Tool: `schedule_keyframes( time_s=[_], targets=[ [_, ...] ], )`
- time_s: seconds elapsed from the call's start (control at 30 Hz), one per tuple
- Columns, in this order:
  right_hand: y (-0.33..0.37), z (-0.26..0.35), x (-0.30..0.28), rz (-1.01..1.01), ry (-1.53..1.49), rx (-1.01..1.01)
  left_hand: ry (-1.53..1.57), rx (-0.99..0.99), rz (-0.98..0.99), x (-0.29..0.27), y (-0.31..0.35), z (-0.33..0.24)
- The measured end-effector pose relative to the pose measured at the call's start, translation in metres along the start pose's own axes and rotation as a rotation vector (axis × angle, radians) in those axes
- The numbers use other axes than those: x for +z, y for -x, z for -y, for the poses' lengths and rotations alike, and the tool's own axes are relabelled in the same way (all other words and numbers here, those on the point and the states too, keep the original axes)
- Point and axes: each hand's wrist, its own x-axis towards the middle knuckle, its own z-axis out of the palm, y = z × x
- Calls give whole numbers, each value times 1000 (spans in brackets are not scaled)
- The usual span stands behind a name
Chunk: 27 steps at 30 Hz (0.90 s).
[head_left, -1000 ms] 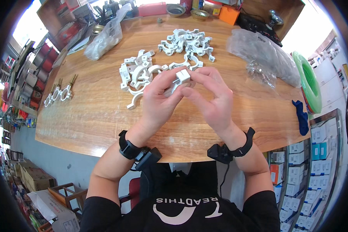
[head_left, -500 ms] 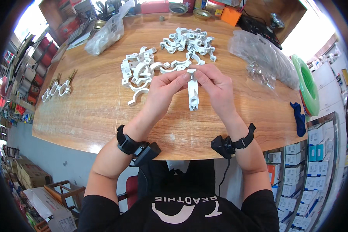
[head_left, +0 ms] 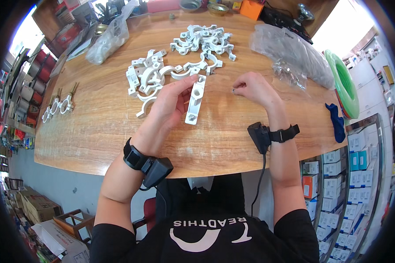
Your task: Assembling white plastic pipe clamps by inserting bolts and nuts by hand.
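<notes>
Presently the left hand (head_left: 169, 98) has its grip closed by thumb and fingers on the upper end of a white clamp (head_left: 198, 93), whose long axis tilts from between twelve and one o'clock down to between six and seven, a bolt (head_left: 192, 117) at its lower end. From the right hand (head_left: 256, 90), well apart with its grip pinched nearly closed on what looks like a small grey bit (head_left: 234, 90) too tiny to identify, the clamp lies toward nine o'clock, so the left is nearer; loose white clamp parts (head_left: 151, 75) rest on the surface (head_left: 232, 144) at its ten o'clock.
</notes>
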Motion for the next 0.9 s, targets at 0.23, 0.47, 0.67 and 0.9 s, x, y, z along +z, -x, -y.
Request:
schedule_keyframes(
  time_s=[0.23, 0.47, 0.67, 0.9],
  targets=[
    [1, -3, 4, -23, 5, -35, -28, -39, 24, 0, -1, 2],
    [8, 34, 0, -185, -151, -129, -84, -15, 39, -4, 0, 4],
    [13, 34, -4, -323, -168, -256, -97, 20, 54, -7, -4, 3],
    [0, 6, 7, -16, 67, -52, -98, 28, 38, -5, -4, 5]
  ],
)
